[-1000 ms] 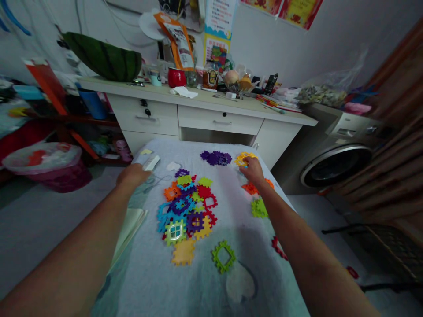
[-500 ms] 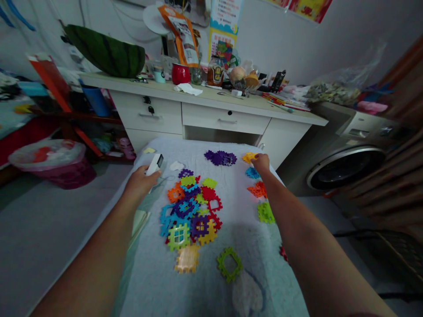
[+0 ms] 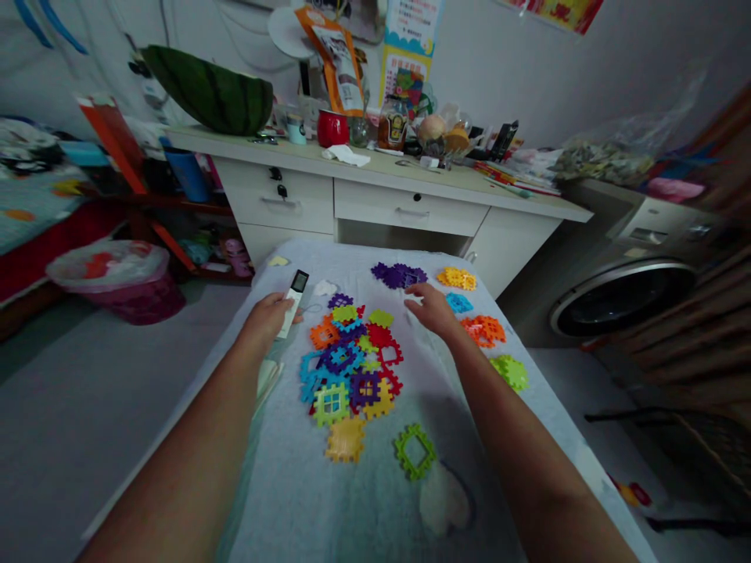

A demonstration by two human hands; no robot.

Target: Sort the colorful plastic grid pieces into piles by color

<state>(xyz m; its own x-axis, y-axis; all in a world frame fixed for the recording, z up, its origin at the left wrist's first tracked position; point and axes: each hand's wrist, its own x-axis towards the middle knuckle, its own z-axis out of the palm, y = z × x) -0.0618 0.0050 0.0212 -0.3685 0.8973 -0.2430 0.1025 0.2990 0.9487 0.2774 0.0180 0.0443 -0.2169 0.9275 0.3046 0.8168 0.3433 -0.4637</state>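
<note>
My left hand (image 3: pixel 274 313) is wrapped round a white remote control (image 3: pixel 292 303) with a dark screen, at the left side of the cloth. My right hand (image 3: pixel 431 306) hovers over the cloth with fingers apart and nothing visible in them. Just beyond it lies a cluster of purple notched plastic tiles (image 3: pixel 390 274). To its left is a mixed heap of colourful interlocking tiles (image 3: pixel 343 356). Along the right edge are yellow tiles (image 3: pixel 456 277), blue tiles (image 3: pixel 458 303), orange tiles (image 3: pixel 484 331) and green tiles (image 3: pixel 510 371). A green frame tile (image 3: pixel 415 452) lies apart, nearer me.
A light cloth (image 3: pixel 375 508) covers the table. Behind it stands a white drawer desk (image 3: pixel 375 205) bearing a watermelon piece (image 3: pixel 211 94), jars and clutter. A washing machine (image 3: pixel 622 258) is at right, a pink bin (image 3: pixel 126 293) at left.
My right hand has left the yellow tiles and moved left toward the mixed heap, its fingers now apart. My left hand still holds the remote control. The view has shifted slightly.
</note>
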